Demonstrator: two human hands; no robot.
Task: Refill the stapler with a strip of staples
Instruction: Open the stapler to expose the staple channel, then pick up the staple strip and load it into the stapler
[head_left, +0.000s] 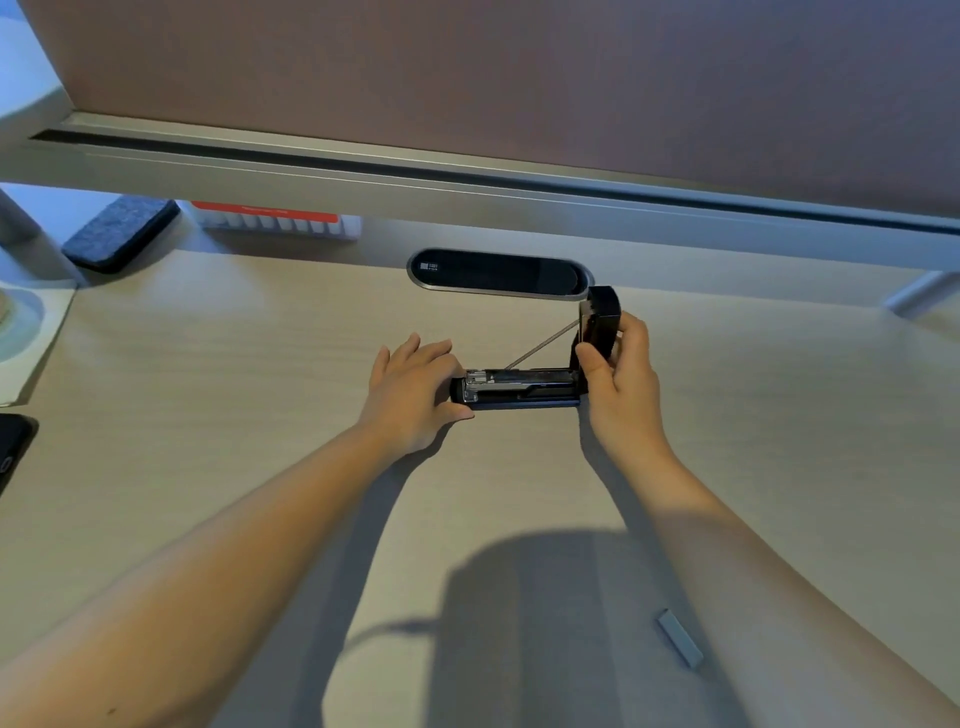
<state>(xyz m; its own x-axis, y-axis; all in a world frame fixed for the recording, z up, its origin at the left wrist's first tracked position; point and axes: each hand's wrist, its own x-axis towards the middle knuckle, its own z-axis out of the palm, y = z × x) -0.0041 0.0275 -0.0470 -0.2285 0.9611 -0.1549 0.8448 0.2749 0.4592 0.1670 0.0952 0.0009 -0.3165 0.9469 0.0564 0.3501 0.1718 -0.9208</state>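
Observation:
A black stapler (524, 387) lies on the light wooden desk (234, 364), its base flat and its lid swung upright at the right end. The metal staple channel is exposed, and a thin spring rod runs diagonally from it up to the lid. My left hand (413, 392) presses on the front end of the base, fingers draped over it. My right hand (621, 374) grips the raised lid (602, 317) between thumb and fingers. A grey strip of staples (679, 638) lies loose on the desk, near my right forearm.
An oval black cable port (498, 273) sits just behind the stapler. A grey felt pad (122, 234) and a red-and-white box (275, 221) lie under the partition rail at the back left. A dark phone (13, 447) is at the left edge.

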